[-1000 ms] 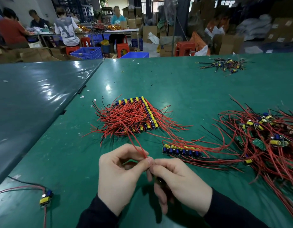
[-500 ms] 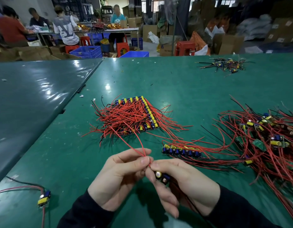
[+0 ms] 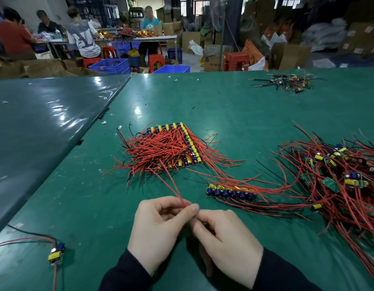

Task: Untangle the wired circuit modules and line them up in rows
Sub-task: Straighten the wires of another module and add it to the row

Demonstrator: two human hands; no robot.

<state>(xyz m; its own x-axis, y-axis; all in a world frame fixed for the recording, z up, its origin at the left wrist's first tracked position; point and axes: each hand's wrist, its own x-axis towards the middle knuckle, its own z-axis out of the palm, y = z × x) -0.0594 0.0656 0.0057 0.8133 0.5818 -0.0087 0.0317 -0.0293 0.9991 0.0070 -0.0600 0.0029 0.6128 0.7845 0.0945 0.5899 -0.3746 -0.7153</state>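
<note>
Wired circuit modules lie in several groups on the green table [image 3: 234, 106], and the one being worked sits hidden between the two hands at the near edge. Its red wires [image 3: 174, 186] rise from the fingers toward the stacked block. The left hand [image 3: 158, 229] pinches those wires between thumb and curled forefinger. The right hand [image 3: 226, 238] touches it, fingers curled inward round something I cannot see clearly. Left of the hands, near the table's near-left corner, a single module [image 3: 55, 253] lies with red and black leads. Just beyond the hands to the right, a short row of modules [image 3: 231, 192] is lined up. Farther right sprawls a tangled heap [image 3: 337, 177]. Beyond the hands, a stacked block of rows [image 3: 171, 148] sits under loose red wire. Near the table's far edge lies a small dark-wired pile [image 3: 286, 81].
</note>
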